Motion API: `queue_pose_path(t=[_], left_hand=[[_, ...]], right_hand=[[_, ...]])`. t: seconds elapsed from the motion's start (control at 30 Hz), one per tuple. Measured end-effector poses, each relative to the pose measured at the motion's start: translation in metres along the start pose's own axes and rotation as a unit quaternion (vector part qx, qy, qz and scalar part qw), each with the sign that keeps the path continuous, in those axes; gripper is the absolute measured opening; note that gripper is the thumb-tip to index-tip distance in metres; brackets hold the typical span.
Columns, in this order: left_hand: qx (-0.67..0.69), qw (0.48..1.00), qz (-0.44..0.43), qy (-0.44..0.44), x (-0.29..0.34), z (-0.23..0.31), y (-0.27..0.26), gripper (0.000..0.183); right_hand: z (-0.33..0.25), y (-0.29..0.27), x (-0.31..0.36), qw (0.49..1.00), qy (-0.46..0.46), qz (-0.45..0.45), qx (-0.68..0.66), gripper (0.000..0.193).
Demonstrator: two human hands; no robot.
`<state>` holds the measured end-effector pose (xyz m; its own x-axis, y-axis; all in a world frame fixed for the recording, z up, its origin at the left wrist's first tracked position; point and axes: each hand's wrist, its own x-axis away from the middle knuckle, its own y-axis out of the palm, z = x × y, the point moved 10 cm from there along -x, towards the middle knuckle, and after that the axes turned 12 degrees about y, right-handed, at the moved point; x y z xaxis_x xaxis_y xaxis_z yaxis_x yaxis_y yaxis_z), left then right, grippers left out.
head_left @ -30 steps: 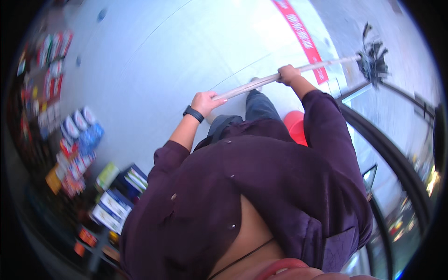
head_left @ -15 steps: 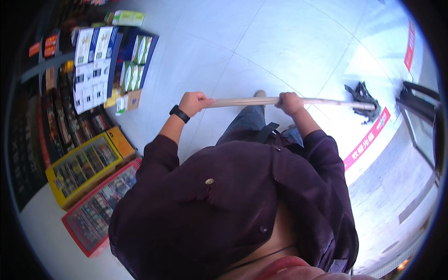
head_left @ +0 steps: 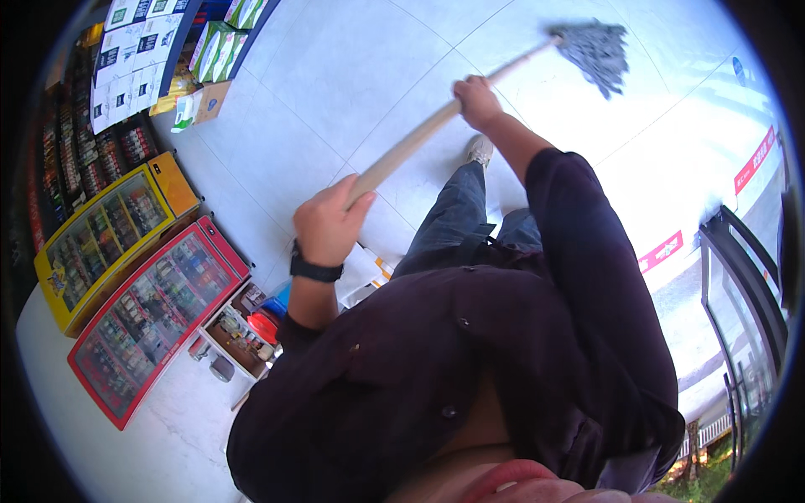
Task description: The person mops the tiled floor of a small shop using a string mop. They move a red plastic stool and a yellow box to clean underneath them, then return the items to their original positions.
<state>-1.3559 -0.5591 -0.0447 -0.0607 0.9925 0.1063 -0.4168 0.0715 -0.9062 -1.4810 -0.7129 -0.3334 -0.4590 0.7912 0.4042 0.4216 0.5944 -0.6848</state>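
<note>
A mop slants up and to the right across the view. Its pale wooden handle (head_left: 406, 149) ends at a grey stranded mop head (head_left: 597, 55), which is fanned out on the floor at the upper right and slightly blurred. My left hand (head_left: 330, 225), with a black band on the wrist, is closed round the near end of the handle. Farther up, my right hand (head_left: 479, 102) wraps round the handle's middle. My shoe (head_left: 480, 149) shows on the floor below the right hand.
Pale tiled floor (head_left: 352, 67) spreads ahead. On the left are stacked cartons (head_left: 134, 67), a yellow-framed display case (head_left: 109, 239) and a red-framed one (head_left: 159, 314). A dark-framed glass door (head_left: 742, 285) stands at the right, near red-and-white floor strips (head_left: 662, 251).
The mop head has swung forward and leftward from the doorway side, and its strands have spread. My right hand has moved up and left, my left hand down and nearer; both still grip the handle.
</note>
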Motion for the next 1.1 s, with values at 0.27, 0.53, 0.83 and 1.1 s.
queue_pose_path(t=[0.27,0.53,0.83,1.1], left_hand=[[-0.029,0.972,0.226,-0.051,0.033,-0.013,-0.092,0.019],[-0.088,0.952,0.294,0.006,0.059,0.034,-0.132,0.022],[0.05,0.95,0.283,0.125,0.053,0.13,-0.156,0.021],[0.118,0.949,0.029,0.292,-0.055,0.283,0.037,0.018]], right_hand=[[-0.158,0.013,-0.057,0.965,-0.187,0.078,-0.168,0.016],[-0.19,0.03,0.015,0.965,-0.22,-0.044,-0.134,0.021],[-0.083,-0.041,0.165,0.974,-0.111,-0.086,-0.179,0.025],[0.196,-0.087,0.302,0.958,0.096,0.134,-0.233,0.017]])
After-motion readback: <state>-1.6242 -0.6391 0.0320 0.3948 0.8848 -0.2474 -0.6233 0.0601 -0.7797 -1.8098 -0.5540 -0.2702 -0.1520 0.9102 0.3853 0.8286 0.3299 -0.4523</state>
